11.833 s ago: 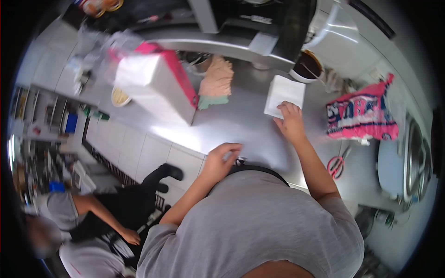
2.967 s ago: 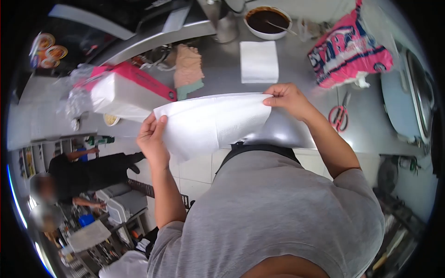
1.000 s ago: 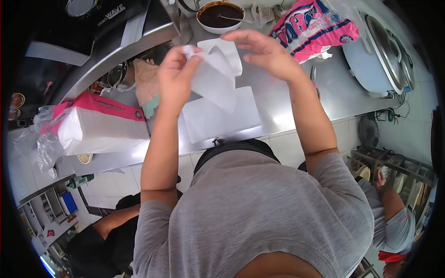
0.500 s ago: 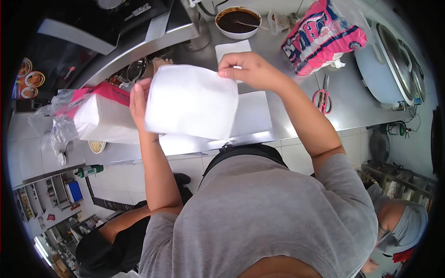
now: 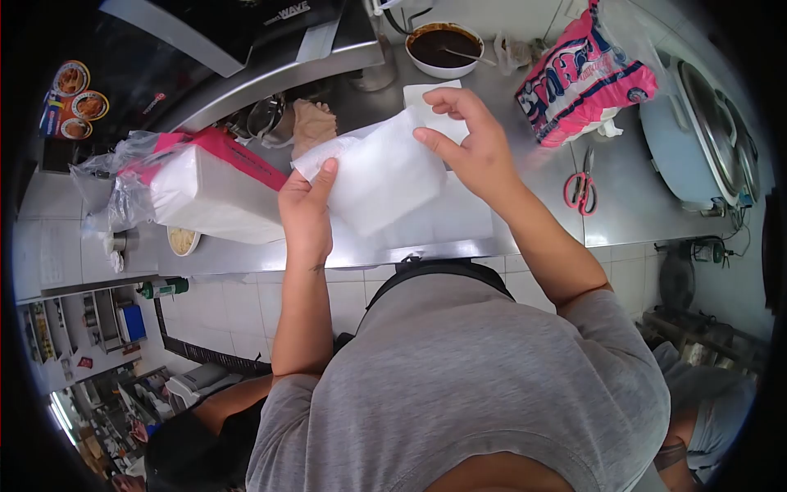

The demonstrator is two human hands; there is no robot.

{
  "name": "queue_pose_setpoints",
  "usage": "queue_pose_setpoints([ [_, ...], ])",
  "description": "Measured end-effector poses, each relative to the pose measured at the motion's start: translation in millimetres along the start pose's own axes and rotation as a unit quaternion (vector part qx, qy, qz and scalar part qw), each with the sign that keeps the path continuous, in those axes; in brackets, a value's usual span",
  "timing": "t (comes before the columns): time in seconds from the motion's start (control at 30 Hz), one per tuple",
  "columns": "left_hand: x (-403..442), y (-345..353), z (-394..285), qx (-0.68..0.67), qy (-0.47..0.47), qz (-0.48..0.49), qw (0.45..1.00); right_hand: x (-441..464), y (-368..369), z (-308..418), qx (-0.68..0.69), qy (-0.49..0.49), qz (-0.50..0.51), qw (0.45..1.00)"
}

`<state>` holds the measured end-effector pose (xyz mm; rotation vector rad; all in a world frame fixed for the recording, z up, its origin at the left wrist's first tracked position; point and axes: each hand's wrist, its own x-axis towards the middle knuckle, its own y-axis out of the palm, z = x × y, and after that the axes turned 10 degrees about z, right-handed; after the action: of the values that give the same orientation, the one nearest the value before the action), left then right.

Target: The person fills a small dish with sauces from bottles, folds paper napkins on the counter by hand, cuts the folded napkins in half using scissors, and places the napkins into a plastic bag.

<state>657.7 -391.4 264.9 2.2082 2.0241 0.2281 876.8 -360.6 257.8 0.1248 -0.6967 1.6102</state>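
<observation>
My left hand [image 5: 307, 209] pinches the left edge of a white paper napkin [image 5: 385, 172] between thumb and fingers, holding it above the steel counter. The napkin is partly folded over, with a raised corner at its upper right. My right hand [image 5: 475, 148] is beside that corner, thumb and fingers apart, the thumb close to the paper's edge. Below the napkin, a white sheet [image 5: 467, 209] lies at the counter's front edge. Another white sheet [image 5: 447, 123] lies farther back, partly behind my right hand. Left of my left hand stands a pink-and-white pack of napkins [image 5: 213, 193].
A bowl of dark sauce [image 5: 443, 49] with a spoon stands at the back. Pink-handled scissors [image 5: 580, 193] lie on the steel counter [image 5: 545, 217], near a pink printed bag [image 5: 574, 82] and a large lidded cooker [image 5: 680, 135]. Another person's arm [image 5: 238, 402] shows at lower left.
The napkin, spread flat between both hands before, is now tilted and partly folded. My right hand's pinch on its corner has opened; my left hand has shifted right. The view has moved slightly.
</observation>
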Motion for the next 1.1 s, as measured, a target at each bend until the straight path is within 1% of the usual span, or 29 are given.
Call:
queue_pose_setpoints([
  [0.03,-1,3,2,-0.012,0.007,0.000,1.000,-2,0,-7,0.035,0.043,0.001,0.998],
  [0.1,-3,6,9,0.023,0.041,0.001,0.999,-4,0,-23,0.106,0.126,-0.001,0.986],
  [0.2,-5,9,17,0.058,0.074,0.000,0.996,-7,-5,-31,0.158,0.117,-0.013,0.980],
  [0.23,-5,10,19,0.066,0.082,-0.002,0.994,-7,-10,-32,0.191,0.150,0.027,0.970],
  [0.3,-3,7,20,0.031,0.050,0.018,0.998,-7,-18,-33,0.258,0.216,0.108,0.936],
  [0.33,-1,6,22,0.014,0.034,0.028,0.999,-7,-21,-31,0.247,0.235,0.109,0.934],
  [0.4,7,7,35,0.074,0.073,-0.024,0.994,-7,-25,-28,0.226,0.270,0.112,0.929],
  [0.43,10,7,39,0.104,0.092,-0.052,0.989,-7,-23,-25,0.222,0.283,0.084,0.929],
  [0.47,9,5,39,0.326,0.128,-0.081,0.933,-8,-19,-21,0.218,0.295,0.056,0.929],
  [0.5,1,14,30,0.385,0.159,0.000,0.909,-9,-15,-16,0.213,0.307,0.028,0.927],
  [0.53,-6,29,23,0.441,0.187,0.080,0.874,-10,-11,-13,0.283,0.313,0.033,0.906],
  [0.6,-16,55,28,0.351,0.154,0.206,0.900,-17,-1,-6,0.416,0.326,0.050,0.847],
  [0.7,-11,69,32,0.277,0.146,0.165,0.935,-17,-1,15,0.537,0.293,0.076,0.788],
  [0.73,-9,67,36,0.164,0.129,0.166,0.964,-18,-6,14,0.548,0.286,0.095,0.780],
  [0.83,-2,53,36,0.100,0.048,0.181,0.977,-23,-11,12,0.560,0.248,0.105,0.784],
  [0.87,2,46,35,0.117,0.065,0.182,0.974,-25,-12,11,0.499,0.233,0.109,0.827],
  [0.93,5,39,22,0.106,0.001,0.178,0.978,-27,-12,10,0.370,0.199,0.113,0.900],
  [0.97,6,37,14,0.099,-0.033,0.175,0.979,-23,-17,10,0.194,0.094,0.099,0.971],
  [1.0,9,37,5,0.228,0.025,0.197,0.953,-14,-25,14,0.010,-0.013,0.080,0.997],
  [1.07,13,35,-7,0.305,0.028,0.244,0.920,-4,-34,0,-0.160,-0.088,0.159,0.970],
  [1.1,14,35,-11,0.341,0.029,0.268,0.901,-1,-36,-20,-0.143,-0.057,0.258,0.954],
])
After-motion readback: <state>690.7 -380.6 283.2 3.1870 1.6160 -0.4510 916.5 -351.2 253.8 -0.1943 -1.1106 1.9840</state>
